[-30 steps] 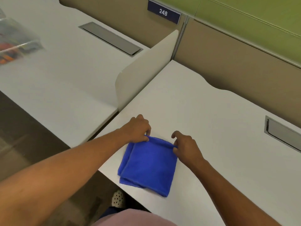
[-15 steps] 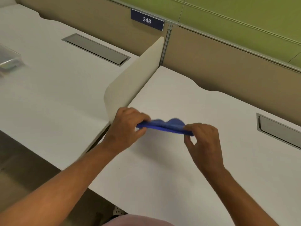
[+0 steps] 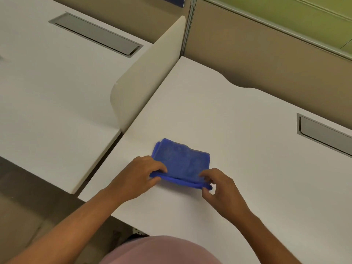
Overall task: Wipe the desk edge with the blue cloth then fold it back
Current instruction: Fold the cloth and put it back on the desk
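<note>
Cloth [image 3: 181, 162] lying folded mid-table [image 3: 247, 149], near edge being pinched by both hands: left [image 3: 137, 178], right [image 3: 222, 189], fingers [image 3: 204, 175] clamped on corners. Worth keeping both corners level, then pressing flat, edges aligned.

Bare tabletop [image 3: 238, 130] lies open right of and beyond the blue cloth [image 3: 181, 162], while the upright divider [image 3: 144, 80] blocks its left edge.

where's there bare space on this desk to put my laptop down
Bare desk lies right of the blue cloth, up to the grey cable hatch, and behind the cloth toward the divider. The front middle is crowded: left hand and right hand pinch the cloth.
</note>
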Tool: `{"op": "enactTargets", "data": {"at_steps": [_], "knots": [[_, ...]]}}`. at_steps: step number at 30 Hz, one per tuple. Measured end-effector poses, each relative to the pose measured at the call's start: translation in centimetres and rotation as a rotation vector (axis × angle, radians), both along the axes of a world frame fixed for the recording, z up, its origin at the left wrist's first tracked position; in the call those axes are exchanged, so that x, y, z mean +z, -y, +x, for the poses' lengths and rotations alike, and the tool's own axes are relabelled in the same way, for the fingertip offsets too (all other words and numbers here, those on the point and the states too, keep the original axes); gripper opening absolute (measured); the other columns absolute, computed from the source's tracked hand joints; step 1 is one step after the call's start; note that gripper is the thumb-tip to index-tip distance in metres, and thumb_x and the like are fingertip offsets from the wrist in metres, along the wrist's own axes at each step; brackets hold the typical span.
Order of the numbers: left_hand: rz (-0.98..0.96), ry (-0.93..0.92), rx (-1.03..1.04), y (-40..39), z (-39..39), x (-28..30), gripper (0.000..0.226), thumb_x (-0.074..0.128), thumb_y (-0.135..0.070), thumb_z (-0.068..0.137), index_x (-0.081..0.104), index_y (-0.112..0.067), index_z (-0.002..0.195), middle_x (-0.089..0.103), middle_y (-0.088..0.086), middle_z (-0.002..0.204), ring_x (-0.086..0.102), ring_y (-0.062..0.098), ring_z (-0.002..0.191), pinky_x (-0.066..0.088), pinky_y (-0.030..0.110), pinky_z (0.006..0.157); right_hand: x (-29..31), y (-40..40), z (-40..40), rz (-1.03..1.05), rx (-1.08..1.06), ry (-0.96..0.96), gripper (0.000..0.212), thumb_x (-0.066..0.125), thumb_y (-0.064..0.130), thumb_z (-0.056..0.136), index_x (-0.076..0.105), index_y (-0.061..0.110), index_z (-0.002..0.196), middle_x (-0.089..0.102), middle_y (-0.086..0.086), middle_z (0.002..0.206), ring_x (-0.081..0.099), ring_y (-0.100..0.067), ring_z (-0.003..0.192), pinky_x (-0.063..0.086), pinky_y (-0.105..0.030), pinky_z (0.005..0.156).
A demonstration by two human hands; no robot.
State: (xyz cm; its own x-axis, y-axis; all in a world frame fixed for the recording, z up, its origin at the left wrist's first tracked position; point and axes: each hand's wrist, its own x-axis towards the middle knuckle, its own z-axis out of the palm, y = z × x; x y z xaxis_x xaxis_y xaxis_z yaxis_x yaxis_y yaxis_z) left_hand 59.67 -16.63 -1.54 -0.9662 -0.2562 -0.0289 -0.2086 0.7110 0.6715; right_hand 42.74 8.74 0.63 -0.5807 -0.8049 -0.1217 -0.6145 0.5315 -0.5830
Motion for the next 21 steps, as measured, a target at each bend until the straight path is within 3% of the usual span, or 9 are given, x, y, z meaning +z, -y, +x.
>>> {"op": "enactTargets", "data": {"at_steps": [3,6,9,15,18,21], "knots": [[-0.020,-0.072,0.041,1.2,-2.8,1.0,0.021,0.071,-0.020,0.095,0.070,-0.031,0.114,0.063,-0.023,0.098,0.057,0.001,0.089,0.042,0.015,0.084,0.4,1.6,-2.1,-0.093,-0.145,0.023,0.039,0.075,0.012,0.087,0.064,0.034,0.117,0.065,0.021,0.107,0.065,-0.002,0.093,0.053,-0.012,0.080],[-0.017,-0.083,0.071,2.2,-6.1,1.6,0.020,0.064,-0.016,0.099,0.070,-0.025,0.116,0.069,-0.015,0.102,0.062,0.011,0.093,0.049,0.031,0.089,0.3,3.5,-4.2,-0.107,-0.240,0.058,0.038,0.070,0.010,0.091,0.062,0.034,0.119,0.064,0.022,0.106,0.065,-0.001,0.094,0.053,-0.013,0.077],[-0.042,-0.010,0.118,3.0,-8.6,1.0,0.021,0.060,-0.015,0.101,0.070,-0.022,0.119,0.074,-0.006,0.108,0.064,0.019,0.102,0.048,0.041,0.100,-0.5,5.0,-5.7,-0.051,-0.265,0.048,0.036,0.065,0.010,0.095,0.061,0.028,0.126,0.067,0.013,0.113,0.064,-0.007,0.097,0.054,-0.023,0.084],[-0.173,-0.016,0.203,2.8,-10.2,-1.4,0.020,0.059,-0.015,0.101,0.072,-0.025,0.111,0.073,-0.009,0.105,0.058,0.020,0.107,0.039,0.041,0.100,-2.7,6.2,-6.4,0.027,-0.268,-0.052,0.035,0.058,0.011,0.098,0.062,0.022,0.132,0.065,0.006,0.129,0.061,-0.012,0.108,0.052,-0.029,0.096],[-0.404,-0.117,0.268,2.2,-9.3,-2.5,0.017,0.067,-0.010,0.095,0.074,-0.022,0.106,0.071,-0.003,0.114,0.061,0.026,0.105,0.041,0.044,0.091,-3.1,6.0,-5.2,0.070,-0.196,-0.314,0.038,0.060,0.001,0.093,0.067,0.011,0.129,0.063,-0.006,0.134,0.060,-0.028,0.119,0.052,-0.039,0.100],[-0.526,-0.306,0.125,1.4,-7.4,-3.9,0.010,0.069,-0.015,0.090,0.073,-0.018,0.098,0.069,0.002,0.114,0.064,0.026,0.102,0.043,0.044,0.092,-3.7,5.0,-3.5,-0.047,0.026,-0.518,0.037,0.068,-0.004,0.081,0.071,0.003,0.117,0.068,-0.014,0.122,0.066,-0.035,0.108,0.055,-0.045,0.094]]}}
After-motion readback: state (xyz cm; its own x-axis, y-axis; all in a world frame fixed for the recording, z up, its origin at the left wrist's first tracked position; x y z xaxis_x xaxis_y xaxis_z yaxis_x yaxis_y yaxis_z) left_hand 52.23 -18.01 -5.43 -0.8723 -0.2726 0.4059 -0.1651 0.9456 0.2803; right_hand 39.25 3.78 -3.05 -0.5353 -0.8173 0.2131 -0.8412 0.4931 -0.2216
